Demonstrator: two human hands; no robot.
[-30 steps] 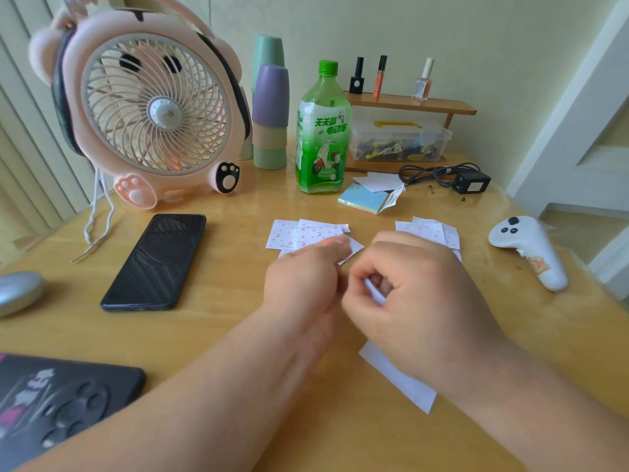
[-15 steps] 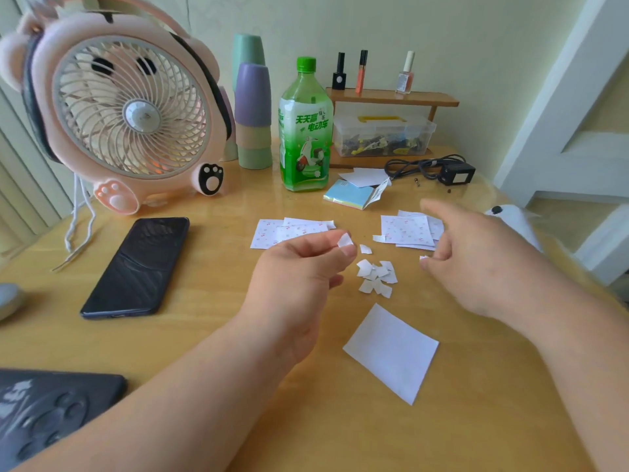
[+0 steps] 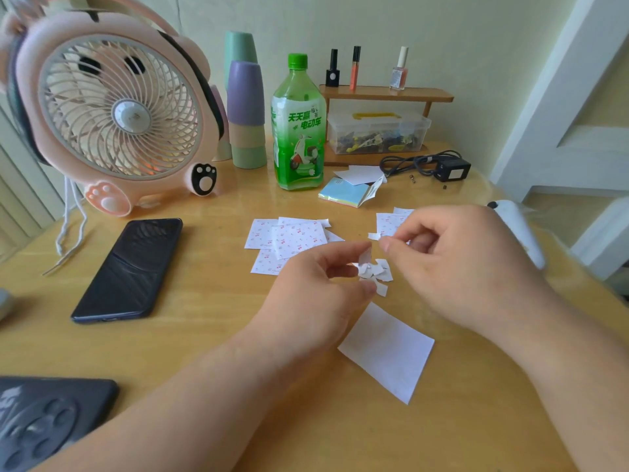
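Well, at the far left of the worktop stands the pink fan, with the dark phone lying flat in front of it. Next come the cherry-print sheets, fanned loosely and overlapping. My left hand hangs just over their near edge, thumb and forefinger clamped on a torn scrap that stands up between the tips. Directly below that scrap lies the scrap pile, a small heap of white bits, and nearer to me a plain white sheet lies flat, apart from the heap. My right hand hovers beside the pile, its fingers curled, thumb and forefinger tips close together at 1 small loose bit; I cannot tell whether they grip it. A second print stack peeks out behind that hand.
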